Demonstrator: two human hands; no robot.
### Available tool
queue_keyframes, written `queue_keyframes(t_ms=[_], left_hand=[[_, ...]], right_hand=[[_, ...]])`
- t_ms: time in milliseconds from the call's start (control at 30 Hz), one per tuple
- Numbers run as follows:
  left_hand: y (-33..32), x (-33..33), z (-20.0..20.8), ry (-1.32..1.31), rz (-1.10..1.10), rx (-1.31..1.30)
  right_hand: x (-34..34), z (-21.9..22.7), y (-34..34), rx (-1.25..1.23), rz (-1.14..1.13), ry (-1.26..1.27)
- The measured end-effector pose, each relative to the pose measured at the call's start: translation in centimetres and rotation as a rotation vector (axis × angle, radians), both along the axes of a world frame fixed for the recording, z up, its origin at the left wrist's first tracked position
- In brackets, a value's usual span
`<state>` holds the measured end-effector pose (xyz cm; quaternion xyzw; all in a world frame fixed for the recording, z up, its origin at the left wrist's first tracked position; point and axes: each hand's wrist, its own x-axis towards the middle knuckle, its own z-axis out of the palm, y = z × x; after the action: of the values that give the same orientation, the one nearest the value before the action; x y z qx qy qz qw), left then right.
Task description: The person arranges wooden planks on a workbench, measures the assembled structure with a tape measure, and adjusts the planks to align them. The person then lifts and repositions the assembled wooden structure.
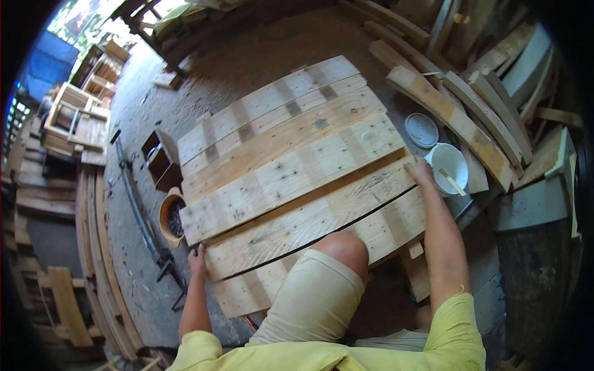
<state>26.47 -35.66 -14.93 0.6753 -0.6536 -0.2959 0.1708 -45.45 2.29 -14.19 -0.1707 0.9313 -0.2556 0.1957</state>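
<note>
Several pale wooden planks lie side by side as a slatted panel in front of me, with darker bands and small holes across them. Both my hands are on one loose-looking plank (309, 216), which has dark gaps along both long sides. My left hand (197, 261) closes its fingers round the left end. At the right end, my right hand (421, 171) grips the corner; its fingertips show on top and the rest is partly hidden. My bent knee rests over the nearest plank (396, 222), hiding part of it. What supports the panel underneath is mostly hidden.
Right of the panel stand a white bucket (456, 164) with a stick in it and a round lid (422, 130). On the left are a clay pot (167, 216), a wooden box (162, 164) and a long bar clamp (137, 204). Stacked curved timber (445, 111) lies far right.
</note>
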Motion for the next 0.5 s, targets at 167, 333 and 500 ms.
queue_keyframes(t_ms=[167,333,500], left_hand=[[0.4,-1.1,2.0,-0.099,0.089,0.088],[0.1,-2.3,4.9,-0.356,-0.013,0.243],[0.3,-1.6,5.3,-0.457,-0.047,0.275]], right_hand=[[0.1,2.1,-0.6,0.089,-0.010,0.115],[-0.6,4.6,-1.1,0.309,0.052,0.054],[0.3,5.5,-1.9,0.354,0.037,0.049]])
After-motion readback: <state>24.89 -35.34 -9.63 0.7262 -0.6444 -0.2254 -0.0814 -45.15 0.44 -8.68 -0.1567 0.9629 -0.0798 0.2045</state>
